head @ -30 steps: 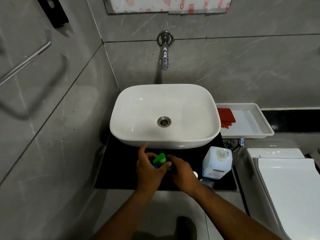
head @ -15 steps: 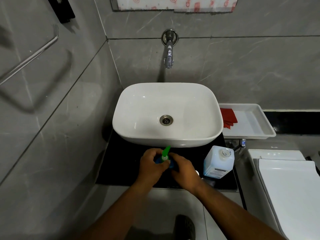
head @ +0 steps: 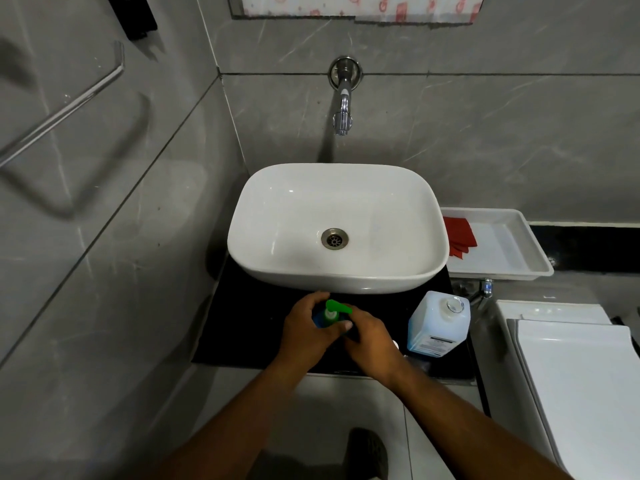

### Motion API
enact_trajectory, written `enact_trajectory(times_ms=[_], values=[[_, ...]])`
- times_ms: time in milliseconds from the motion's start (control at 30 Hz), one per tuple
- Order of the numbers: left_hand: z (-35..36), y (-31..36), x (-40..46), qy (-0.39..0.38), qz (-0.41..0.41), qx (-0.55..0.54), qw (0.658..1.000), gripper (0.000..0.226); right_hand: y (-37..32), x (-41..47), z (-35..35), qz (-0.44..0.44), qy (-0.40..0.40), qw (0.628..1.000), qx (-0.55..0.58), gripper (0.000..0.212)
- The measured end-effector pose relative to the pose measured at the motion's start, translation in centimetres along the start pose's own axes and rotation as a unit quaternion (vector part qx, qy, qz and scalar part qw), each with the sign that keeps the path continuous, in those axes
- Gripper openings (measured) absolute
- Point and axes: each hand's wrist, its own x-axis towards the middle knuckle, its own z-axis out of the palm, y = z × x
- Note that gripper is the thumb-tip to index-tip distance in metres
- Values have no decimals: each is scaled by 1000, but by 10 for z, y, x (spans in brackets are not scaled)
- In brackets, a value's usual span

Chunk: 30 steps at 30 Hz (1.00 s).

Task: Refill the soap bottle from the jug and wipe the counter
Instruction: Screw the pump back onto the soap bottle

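Note:
A blue soap bottle with a green pump head (head: pixel 335 310) stands on the black counter (head: pixel 242 327) in front of the basin. My left hand (head: pixel 306 332) wraps around the bottle's left side, thumb near the pump. My right hand (head: pixel 369 339) grips it from the right, hiding most of the body. The pump nozzle points right. A translucent jug (head: pixel 438 323) of pale blue liquid stands upright to the right, its mouth uncapped. A small white object, perhaps the jug's cap (head: pixel 395 345), shows just behind my right wrist.
A white basin (head: pixel 337 230) fills the counter's back, under a chrome wall tap (head: pixel 343 112). A white tray (head: pixel 512 251) holding red cloths (head: pixel 459 235) sits to the right. A white toilet lid (head: pixel 581 375) is at lower right. Grey tiled wall stands close on the left.
The green pump head has turned between the frames: its nozzle pointed toward the basin half a second ago and points right now. Both hands stay on the bottle.

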Motion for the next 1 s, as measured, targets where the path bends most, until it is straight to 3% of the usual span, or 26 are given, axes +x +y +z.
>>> enact_trajectory(times_ms=[133, 300, 700, 900, 1000], values=[[1, -3, -2, 26, 9, 21, 999, 30, -2, -1, -1, -1, 0, 1000, -6, 50], [-4, -13, 5, -11, 59, 69, 996, 39, -5, 0, -2, -4, -14, 1000, 8, 45], [-5, -22, 11, -43, 101, 55, 992, 28, -9, -1, -7, -5, -36, 999, 16, 44], [-6, -22, 8, -21, 137, 64, 988, 21, -21, 1, -26, 28, -76, 993, -81, 60], [-9, -15, 4, -38, 115, 34, 992, 27, -39, 2, -53, -48, -23, 986, -160, 49]])
